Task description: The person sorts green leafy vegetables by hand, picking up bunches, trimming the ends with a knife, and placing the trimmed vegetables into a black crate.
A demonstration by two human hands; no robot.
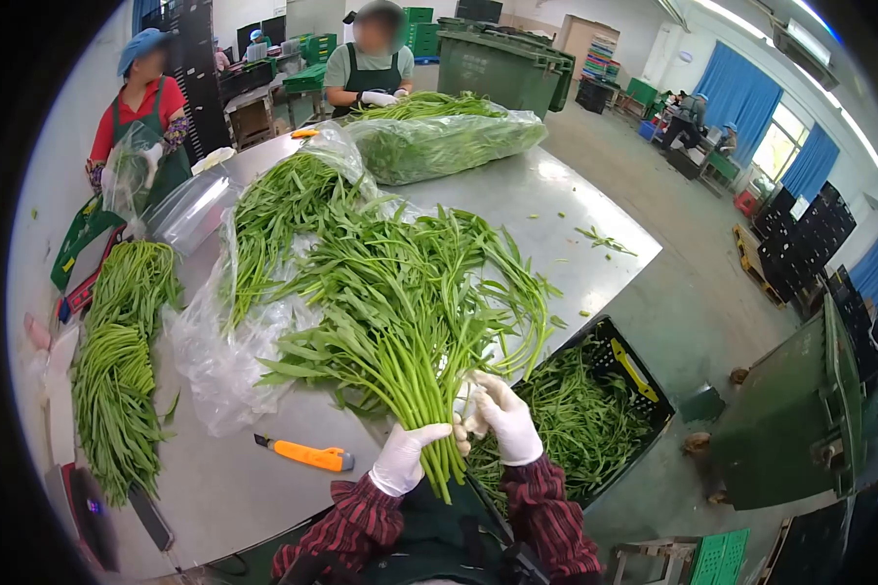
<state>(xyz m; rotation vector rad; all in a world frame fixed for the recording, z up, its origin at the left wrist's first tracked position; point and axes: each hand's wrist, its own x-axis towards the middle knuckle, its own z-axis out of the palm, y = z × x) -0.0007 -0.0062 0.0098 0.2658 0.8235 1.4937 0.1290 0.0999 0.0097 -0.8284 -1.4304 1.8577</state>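
A bunch of long-stemmed leafy greens (405, 366) lies across the near edge of the metal table, stem ends toward me. My left hand (407, 458), in a white glove, is wrapped round the stems near their cut ends. Just right of the stems, my right hand (502, 419), also gloved, has its fingers bent together beside the bunch; what they hold, if anything, is too small to tell. More greens (283, 214) lie behind on clear plastic (219, 375). An orange cutter (307, 454) rests on the table left of my left hand.
Below the table's right edge stands a black crate (665, 405) of loose greens. Bundled greens (117, 380) line the left side. A large plastic bag of greens (449, 146) sits at the far end. Two people (146, 117) stand beyond the table (595, 263). A green bin (780, 419) is at right.
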